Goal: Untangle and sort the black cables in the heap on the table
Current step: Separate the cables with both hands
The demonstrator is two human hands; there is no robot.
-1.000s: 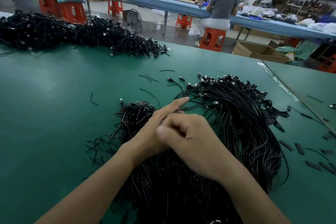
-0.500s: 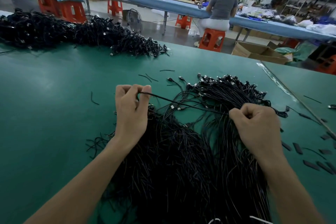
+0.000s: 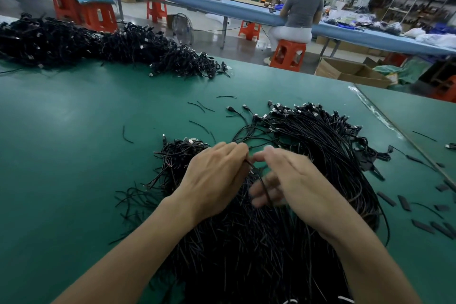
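A big heap of black cables (image 3: 246, 249) lies on the green table (image 3: 74, 155) in front of me. A combed bundle with its plugs lined up (image 3: 320, 136) curves along the heap's right side. My left hand (image 3: 214, 177) hovers over the heap's middle and pinches a single black cable (image 3: 259, 175) between thumb and fingers. My right hand (image 3: 291, 180) is close beside it, fingers spread and blurred, with that cable running down across them.
A second long pile of black cables (image 3: 103, 47) lies at the far left of the table. Short cable offcuts (image 3: 199, 106) and black sleeve pieces (image 3: 404, 202) are scattered around. A table seam (image 3: 394, 131) runs at the right. A person sits at another bench behind.
Half a second ago my hands were apart, stretching one cable between them. They have come back together over the middle of the heap, and my right hand has loosened its fist.
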